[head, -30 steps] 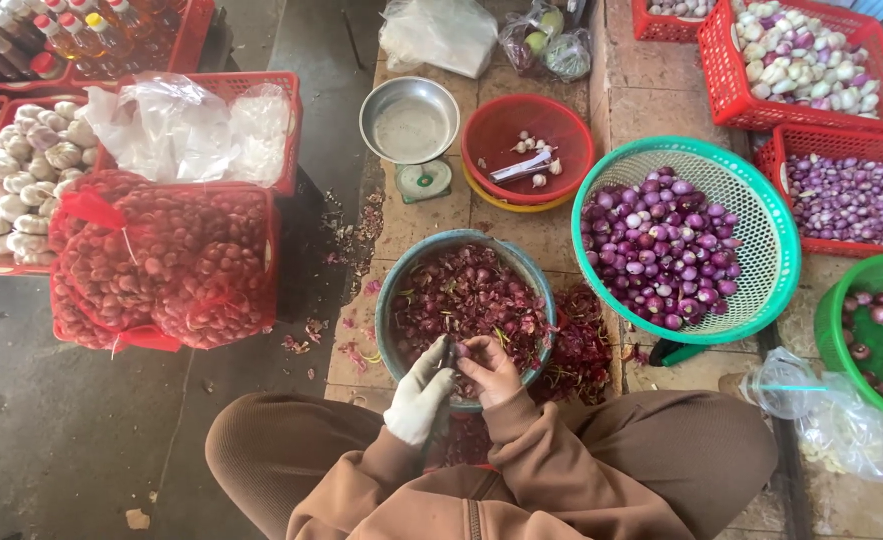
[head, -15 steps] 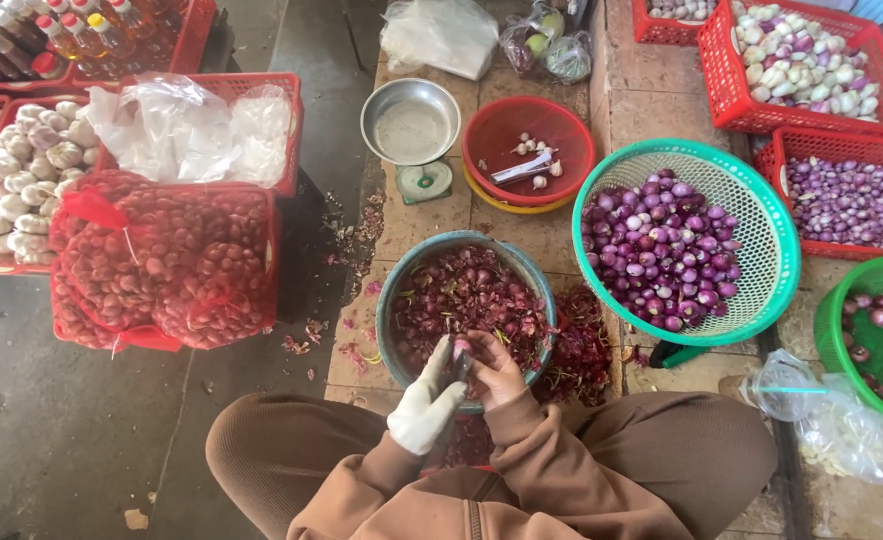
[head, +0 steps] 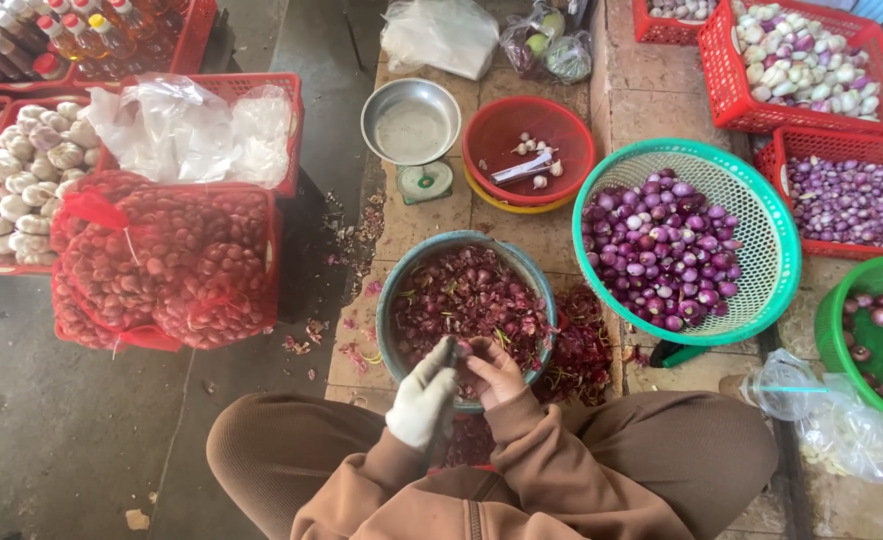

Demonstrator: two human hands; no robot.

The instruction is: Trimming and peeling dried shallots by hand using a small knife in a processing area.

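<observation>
My left hand (head: 424, 400), in a white glove, and my bare right hand (head: 499, 372) meet over the near rim of a grey-blue bowl (head: 394, 290) filled with purple-red shallot peels. Both hands pinch one small shallot (head: 465, 348) between their fingertips. A thin dark piece sticks up at the glove's fingertips; I cannot tell whether it is a blade. My knees in brown trousers flank the bowl.
A green basket (head: 777, 245) of peeled purple shallots stands to the right. A red bowl (head: 502, 140) with garlic cloves and a metal scale pan (head: 412, 120) are behind. Red net bags of shallots (head: 162, 265) and crates of garlic lie to the left. More crates and a plastic cup (head: 784, 388) are on the right.
The gloved left hand has risen slightly and turned against the right hand. The fingers keep working the shallot over the bowl. Nothing else has moved.
</observation>
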